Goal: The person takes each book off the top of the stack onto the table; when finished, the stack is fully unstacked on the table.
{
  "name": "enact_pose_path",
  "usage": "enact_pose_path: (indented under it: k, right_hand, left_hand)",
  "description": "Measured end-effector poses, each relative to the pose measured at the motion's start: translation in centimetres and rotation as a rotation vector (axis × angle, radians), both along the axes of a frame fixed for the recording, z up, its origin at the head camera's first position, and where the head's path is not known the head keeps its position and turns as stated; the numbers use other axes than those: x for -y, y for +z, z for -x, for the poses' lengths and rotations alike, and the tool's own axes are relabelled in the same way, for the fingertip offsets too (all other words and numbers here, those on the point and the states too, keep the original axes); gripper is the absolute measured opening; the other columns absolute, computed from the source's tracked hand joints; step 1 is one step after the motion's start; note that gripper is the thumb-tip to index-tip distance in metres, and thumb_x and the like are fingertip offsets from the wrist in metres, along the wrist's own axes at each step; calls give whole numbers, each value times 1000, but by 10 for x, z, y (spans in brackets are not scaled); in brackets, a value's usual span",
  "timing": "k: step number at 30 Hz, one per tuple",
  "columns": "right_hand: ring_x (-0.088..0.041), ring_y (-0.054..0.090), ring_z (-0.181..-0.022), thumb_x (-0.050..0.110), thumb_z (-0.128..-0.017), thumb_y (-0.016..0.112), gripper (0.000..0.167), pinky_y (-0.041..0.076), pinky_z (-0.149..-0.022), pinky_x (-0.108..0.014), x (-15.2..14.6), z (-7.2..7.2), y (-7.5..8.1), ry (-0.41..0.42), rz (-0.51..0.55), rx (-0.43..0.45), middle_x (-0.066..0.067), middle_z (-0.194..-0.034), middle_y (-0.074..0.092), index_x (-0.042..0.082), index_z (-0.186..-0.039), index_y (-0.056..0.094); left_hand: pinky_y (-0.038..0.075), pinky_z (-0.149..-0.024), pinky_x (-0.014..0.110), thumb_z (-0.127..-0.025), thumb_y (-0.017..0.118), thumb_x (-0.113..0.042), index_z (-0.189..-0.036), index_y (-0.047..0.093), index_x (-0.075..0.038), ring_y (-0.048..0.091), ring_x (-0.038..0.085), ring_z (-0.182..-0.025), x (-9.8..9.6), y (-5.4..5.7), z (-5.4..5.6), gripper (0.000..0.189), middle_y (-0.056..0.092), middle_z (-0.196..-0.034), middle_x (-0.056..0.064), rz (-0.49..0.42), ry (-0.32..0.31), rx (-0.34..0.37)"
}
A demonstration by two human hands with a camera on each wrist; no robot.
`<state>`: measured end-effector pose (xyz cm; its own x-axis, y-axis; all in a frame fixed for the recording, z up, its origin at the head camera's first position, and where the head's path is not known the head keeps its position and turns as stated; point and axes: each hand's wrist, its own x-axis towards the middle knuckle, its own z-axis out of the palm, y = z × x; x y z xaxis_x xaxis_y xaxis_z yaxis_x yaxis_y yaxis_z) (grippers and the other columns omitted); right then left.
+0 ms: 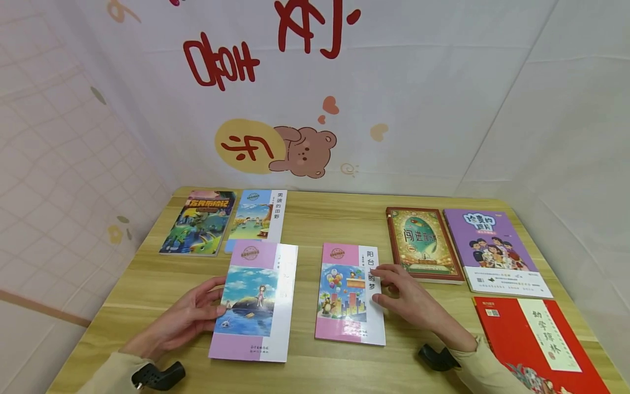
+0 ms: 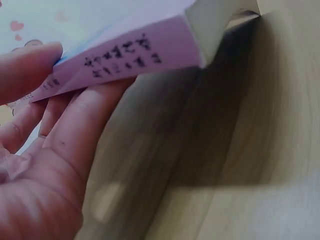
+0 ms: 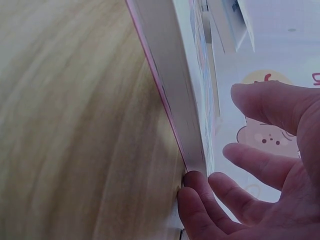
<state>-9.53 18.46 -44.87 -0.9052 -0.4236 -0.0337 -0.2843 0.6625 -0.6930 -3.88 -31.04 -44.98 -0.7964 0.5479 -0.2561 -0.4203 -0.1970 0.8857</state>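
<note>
My left hand (image 1: 189,314) holds a pink-and-white paperback book (image 1: 248,303) by its left edge, thumb on the cover and fingers beneath. Its cover shows a girl by blue water. In the left wrist view, the book's pink spine (image 2: 120,55) is tilted, and its near end stands above the wood with a shadow below. To the right lies a second pink-and-white paperback (image 1: 343,293), with balloons and buildings on its cover. My right hand (image 1: 410,301) is at that book's right edge. The right wrist view shows spread fingers, with the lower fingertips (image 3: 196,182) right at the page edge and the thumb apart from it.
At the back left lie a green dinosaur book (image 1: 199,224) and a blue-and-white book (image 1: 256,216). A brown-bordered book (image 1: 425,246), a purple book (image 1: 497,251) and a red book (image 1: 541,342) lie along the right of the wooden table (image 1: 339,219). A printed cloth (image 1: 418,109) hangs behind.
</note>
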Motion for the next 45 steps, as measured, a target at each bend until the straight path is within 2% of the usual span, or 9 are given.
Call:
enact_pose_path:
  k: [4, 7, 9, 11, 14, 18, 31, 39, 45]
  right_hand:
    - [-27, 61, -113, 21, -93, 78, 49, 55, -93, -44, 0, 0, 0, -5, 0, 4, -16, -145, 51, 6, -138, 65]
    - [-27, 61, -113, 21, -93, 78, 49, 55, -92, -44, 0, 0, -1, -6, 0, 2, -16, -145, 51, 5, -138, 65]
    - [-27, 61, -114, 21, -93, 78, 49, 55, -93, -44, 0, 0, -1, -6, -1, 2, -16, -145, 51, 5, -138, 65]
    - [-28, 61, -114, 21, -93, 78, 50, 55, -93, -44, 0, 0, -2, -7, 2, 6, -17, -145, 51, 6, -139, 64]
    - [-29, 61, -116, 20, -94, 78, 50, 55, -93, -44, 0, 0, -2, -5, 4, 10, -17, -145, 51, 6, -139, 64]
    - [-29, 61, -116, 20, -94, 78, 50, 55, -94, -45, 0, 0, -3, -4, 4, 8, -17, -145, 51, 5, -139, 64]
    - [-28, 60, -114, 19, -94, 78, 49, 55, -94, -46, 0, 0, -1, -1, -7, -9, -17, -144, 52, 5, -139, 64]
    - [-27, 60, -114, 20, -94, 77, 48, 55, -96, -46, 0, 0, -1, -2, 2, 6, -16, -144, 52, 5, -138, 65]
    - [-27, 60, -114, 20, -94, 77, 48, 55, -97, -46, 0, 1, 0, -2, -1, 11, -16, -145, 51, 5, -138, 65]
  left_hand:
    - [57, -96, 49, -107, 46, 3, -148, 42, -27, 63, 26, -120, 9, -3, 0, 51, 57, -139, 3, -11, -13, -5]
    - [57, -96, 48, -107, 48, 2, -147, 43, -26, 64, 26, -118, 14, -5, -1, 49, 59, -136, 4, 9, 7, 20]
    - [58, -95, 47, -106, 51, 0, -153, 38, -17, 65, 25, -116, 16, -5, -1, 52, 60, -134, 5, 58, 39, 42]
    - [58, -95, 47, -105, 55, -1, -159, 26, -5, 66, 25, -115, 17, -6, -1, 61, 62, -131, 7, 127, 74, 60]
    - [58, -94, 43, -103, 61, -6, -158, 12, 12, 67, 23, -112, 17, -6, 0, 76, 64, -126, 8, 257, 112, 67]
    - [59, -93, 39, -101, 66, -11, -154, 17, 19, 70, 22, -107, 19, -6, 0, 78, 68, -119, 10, 360, 134, 68]
    - [58, -93, 41, -102, 65, -10, -149, 23, 24, 71, 23, -107, 31, -5, 1, 71, 69, -119, 10, 358, 99, 41]
    - [61, -85, 39, -95, 77, -14, -145, 35, 24, 71, 22, -102, 25, 5, 3, 75, 70, -122, 19, 610, 116, -21]
    - [62, -81, 37, -93, 78, -12, -140, 42, 25, 72, 22, -97, 23, 11, 5, 69, 73, -113, 18, 717, 129, -57]
